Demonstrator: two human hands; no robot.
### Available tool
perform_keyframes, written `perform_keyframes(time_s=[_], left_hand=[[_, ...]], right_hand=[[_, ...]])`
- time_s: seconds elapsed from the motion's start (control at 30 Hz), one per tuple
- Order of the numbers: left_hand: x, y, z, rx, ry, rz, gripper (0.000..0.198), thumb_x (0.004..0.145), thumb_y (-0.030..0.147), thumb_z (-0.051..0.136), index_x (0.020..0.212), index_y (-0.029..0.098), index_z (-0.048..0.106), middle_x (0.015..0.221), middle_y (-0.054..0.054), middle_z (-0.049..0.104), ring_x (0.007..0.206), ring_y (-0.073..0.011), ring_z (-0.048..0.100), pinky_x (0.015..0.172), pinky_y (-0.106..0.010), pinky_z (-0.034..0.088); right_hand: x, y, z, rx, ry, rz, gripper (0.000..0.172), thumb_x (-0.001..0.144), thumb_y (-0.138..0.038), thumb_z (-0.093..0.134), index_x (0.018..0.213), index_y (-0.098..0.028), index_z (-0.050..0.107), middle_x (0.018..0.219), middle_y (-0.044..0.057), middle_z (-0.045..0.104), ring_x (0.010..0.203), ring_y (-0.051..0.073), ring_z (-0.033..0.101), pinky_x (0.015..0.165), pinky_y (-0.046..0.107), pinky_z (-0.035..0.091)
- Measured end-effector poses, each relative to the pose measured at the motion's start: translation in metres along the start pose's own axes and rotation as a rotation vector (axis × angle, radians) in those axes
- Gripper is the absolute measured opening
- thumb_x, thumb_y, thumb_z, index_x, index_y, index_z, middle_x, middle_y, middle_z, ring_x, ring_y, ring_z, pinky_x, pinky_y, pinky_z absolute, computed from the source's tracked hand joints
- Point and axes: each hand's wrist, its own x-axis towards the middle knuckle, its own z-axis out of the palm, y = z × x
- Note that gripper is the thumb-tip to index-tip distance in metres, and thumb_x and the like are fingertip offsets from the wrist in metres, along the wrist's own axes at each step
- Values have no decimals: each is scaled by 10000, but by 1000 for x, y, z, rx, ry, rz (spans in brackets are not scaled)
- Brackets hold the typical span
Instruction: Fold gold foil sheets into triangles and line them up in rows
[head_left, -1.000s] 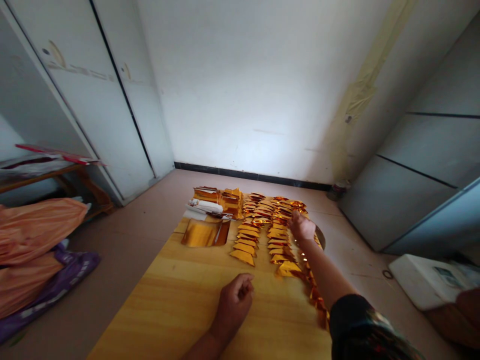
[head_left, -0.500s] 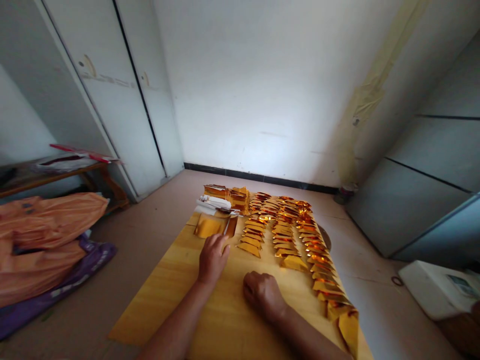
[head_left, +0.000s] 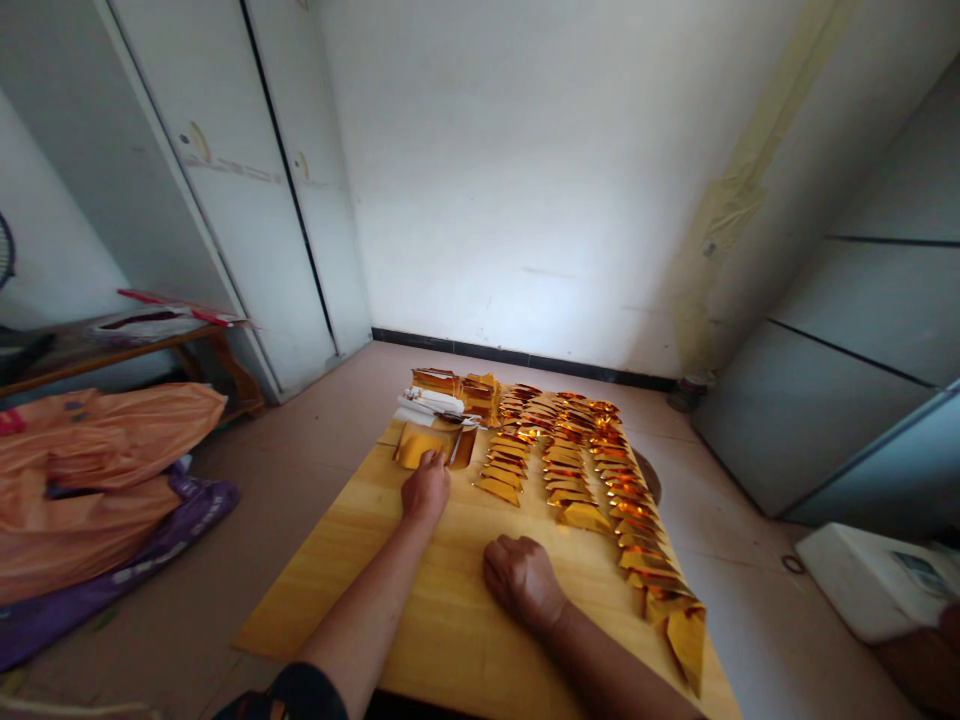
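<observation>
My left hand [head_left: 425, 490] reaches forward over the wooden table [head_left: 450, 620], its fingertips on the near edge of a stack of gold foil sheets [head_left: 420, 444]; the fingers are bent and pressed onto the top sheet. My right hand [head_left: 521, 578] rests on the table as a loose fist with nothing visible in it. Several folded gold foil pieces [head_left: 570, 470] lie in three rows on the far right half of the table, the rightmost row running down to the near right edge [head_left: 667, 600].
Bundles of gold paper [head_left: 457, 392] and white wrapped packs [head_left: 427, 405] sit at the table's far end. Orange and purple bags [head_left: 97, 480] lie on the floor at left beside a low wooden bench [head_left: 150, 345]. A white box [head_left: 870, 580] stands at right.
My right hand has come back from the far row of folded pieces and now rests near me as a fist. My left hand has moved forward onto the gold foil stack.
</observation>
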Motion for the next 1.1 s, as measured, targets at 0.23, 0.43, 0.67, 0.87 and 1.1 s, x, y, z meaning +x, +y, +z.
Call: perform_keyframes(time_s=[0.23,0.43,0.67,0.87,1.1], left_hand=[[2,8,-6,76,-73,49,336,883,322,402,1147,196,568,1160,-98,565,911,-218,626,715,-312,478],[5,5,0,73,-73,29,316,934,285,326,1066,206,602,1114,-81,585,856,-177,624,669,-273,446],[7,-2,1,2,8,-40,293,941,278,360,985,184,633,1040,-69,636,877,-159,609,680,-241,422],[5,-2,-5,-24,69,-60,226,897,295,460,893,177,651,975,-72,646,888,-174,600,670,-232,409],[4,-8,-1,-119,189,-84,292,902,332,444,783,160,647,854,-76,660,785,-165,598,658,-234,382]], right_hand=[[1,2,4,-13,23,-25,114,840,-164,480,735,-195,510,668,-17,576,520,100,430,551,265,241],[0,0,2,-19,20,-13,117,843,-171,487,731,-193,515,664,-18,575,519,101,423,546,268,239],[2,-1,-1,-7,18,-4,111,828,-158,498,723,-188,514,664,-14,578,513,98,415,538,263,246],[3,-1,-1,-7,6,7,117,833,-162,490,725,-191,523,661,-10,580,510,102,425,532,271,257],[2,0,1,-15,-2,4,93,816,-165,510,729,-192,526,675,-12,588,518,103,435,536,273,258]])
